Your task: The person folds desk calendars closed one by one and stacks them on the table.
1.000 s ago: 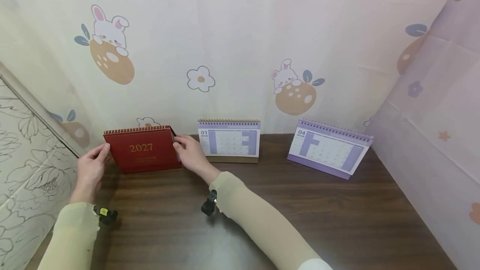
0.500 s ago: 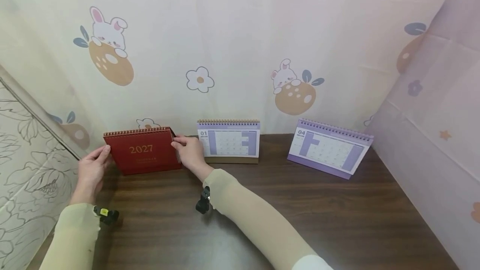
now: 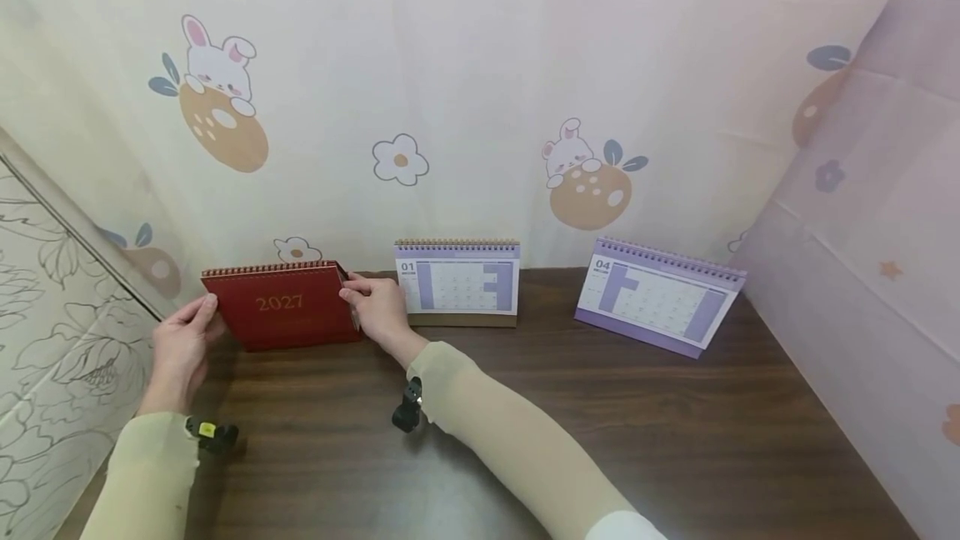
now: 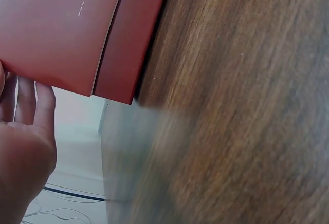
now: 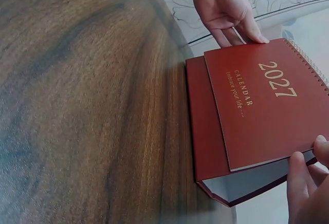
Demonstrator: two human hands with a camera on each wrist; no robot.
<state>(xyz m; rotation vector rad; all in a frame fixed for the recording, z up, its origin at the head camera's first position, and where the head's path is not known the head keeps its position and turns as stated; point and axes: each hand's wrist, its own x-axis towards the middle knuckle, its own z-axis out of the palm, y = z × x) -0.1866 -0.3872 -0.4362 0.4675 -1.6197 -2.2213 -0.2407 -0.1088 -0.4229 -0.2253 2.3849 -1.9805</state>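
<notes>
A red desk calendar (image 3: 281, 307) marked 2027 stands at the left of the brown table, its spiral along the top. My left hand (image 3: 182, 348) grips its left edge, thumb in front and the other fingers behind. On the opposite side my right hand (image 3: 381, 311) pinches the right edge near the top. In the right wrist view the calendar (image 5: 257, 100) shows a hollow, tent-like base, with the left hand (image 5: 223, 11) at the far edge and the right hand (image 5: 308, 188) at the near one. In the left wrist view, fingers (image 4: 43, 106) reach behind the red cover (image 4: 51, 39).
Right of the red calendar a white and purple calendar (image 3: 468, 282) marked 01 stands beside my right hand. Farther right is an angled purple calendar (image 3: 656, 298) marked 04. A patterned curtain (image 3: 480, 107) hangs behind the table (image 3: 600, 415).
The top of the red calendar has moved slightly left and down, tilting its cover, with both hands still holding its sides. The other two calendars have not moved.
</notes>
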